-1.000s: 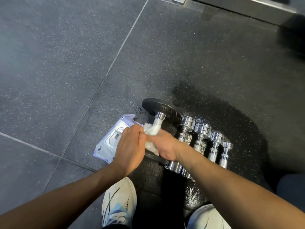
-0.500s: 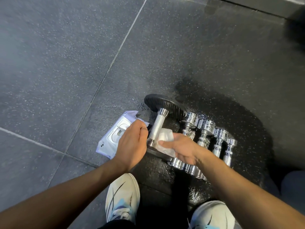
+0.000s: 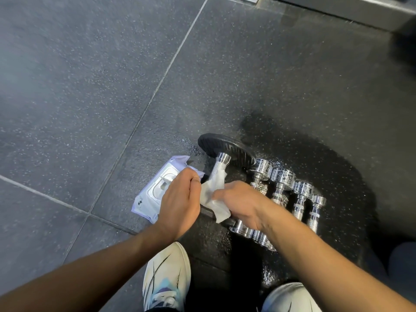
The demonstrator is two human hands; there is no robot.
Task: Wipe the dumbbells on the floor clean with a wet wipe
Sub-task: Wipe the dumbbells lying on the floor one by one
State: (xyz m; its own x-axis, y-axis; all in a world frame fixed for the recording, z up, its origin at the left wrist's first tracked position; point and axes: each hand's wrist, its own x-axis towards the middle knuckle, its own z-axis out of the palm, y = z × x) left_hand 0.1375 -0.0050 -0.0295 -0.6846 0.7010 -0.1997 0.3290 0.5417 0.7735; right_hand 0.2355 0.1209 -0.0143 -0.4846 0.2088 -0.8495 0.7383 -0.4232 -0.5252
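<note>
Dark speckled rubber floor (image 3: 90, 86) all round, pale seams crossing it, seen from the head camera looking straight down. Centre frame: big dumbbell (image 3: 221, 162) with black plates, lying on the floor, far plate tilted up, chrome handle running back toward the hands. Wrapped over the near part of that handle, a white wet wipe (image 3: 213, 197), crumpled, loose corner hanging down over the near plate. Right hand (image 3: 242, 204) on the wipe from the right, fingers curled in and pinching it against the handle. Left hand (image 3: 180, 203) just beside, knuckles up, fingers curled round the near end of the dumbbell by the look of it; exact grip hidden under the back of the hand. Both hands touching or nearly touching at the wipe.

Just right of the big dumbbell, four small chrome dumbbells (image 3: 281, 188) lined up side by side, touching or close to it, shrinking in size toward the right, near ends partly hidden under the right forearm. Wet, darker patch of floor beneath and behind them.

Left of the hands, flat on the floor, a pale lilac wipes pack (image 3: 155, 194), flap lid on top, near edge tucked under the left hand.

Bottom of frame: two white shoes (image 3: 166, 280), left one with dark streaks and a blue patch. Top right, a grey metal ledge (image 3: 337, 10).
</note>
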